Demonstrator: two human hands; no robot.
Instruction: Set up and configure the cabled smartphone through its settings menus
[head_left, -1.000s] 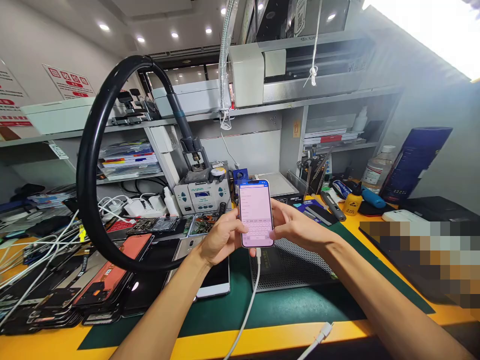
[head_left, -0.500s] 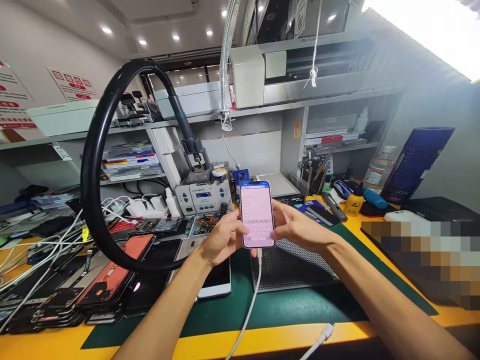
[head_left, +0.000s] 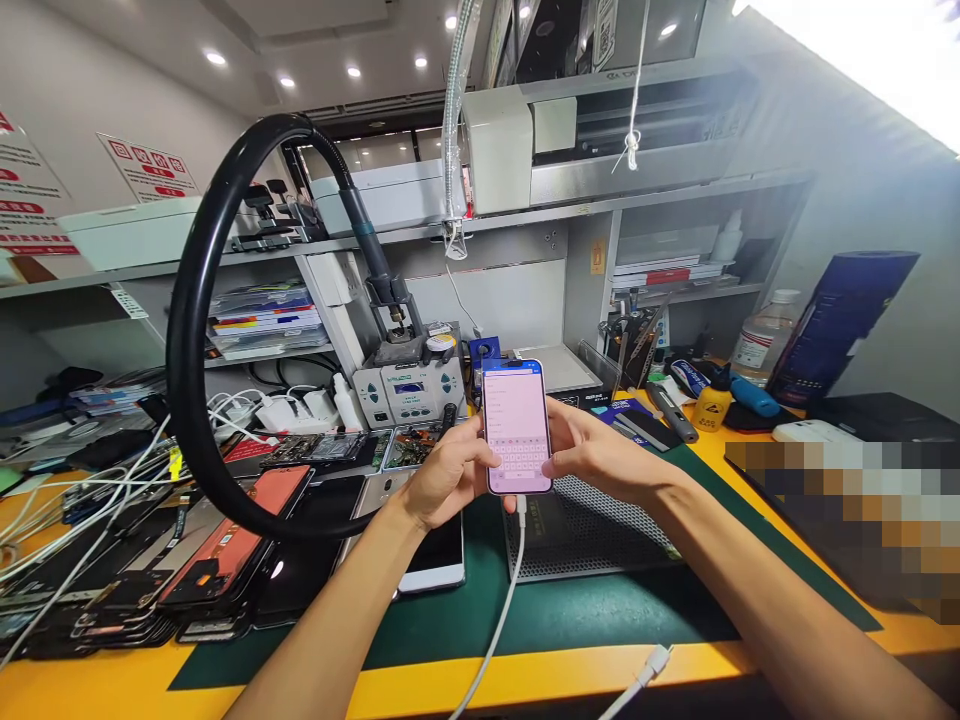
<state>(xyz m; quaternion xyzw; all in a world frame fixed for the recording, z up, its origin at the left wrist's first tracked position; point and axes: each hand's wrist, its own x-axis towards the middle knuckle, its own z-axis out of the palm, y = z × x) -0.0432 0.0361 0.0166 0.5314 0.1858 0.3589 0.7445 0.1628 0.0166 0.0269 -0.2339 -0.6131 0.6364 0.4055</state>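
A smartphone is held upright between both hands above the bench, its lit screen showing a list over an on-screen keyboard. My left hand grips the phone's left side, with the thumb at the keyboard's left edge. On the other side my right hand holds the phone's right edge, its thumb over the keyboard's lower right corner. A white charging cable is plugged into the phone's bottom end and runs down towards me. Behind the phone lies a dark perforated plate on the green mat.
Stacked phone parts and a white-edged phone lie left. A thick black hose loops beside the grey rework station. A yellow bottle stands to the right. A second white cable plug is at the front edge.
The camera view has shifted slightly. The on-screen keyboard's suggestion row and the list look a little different. Both hands keep the same hold on the phone.
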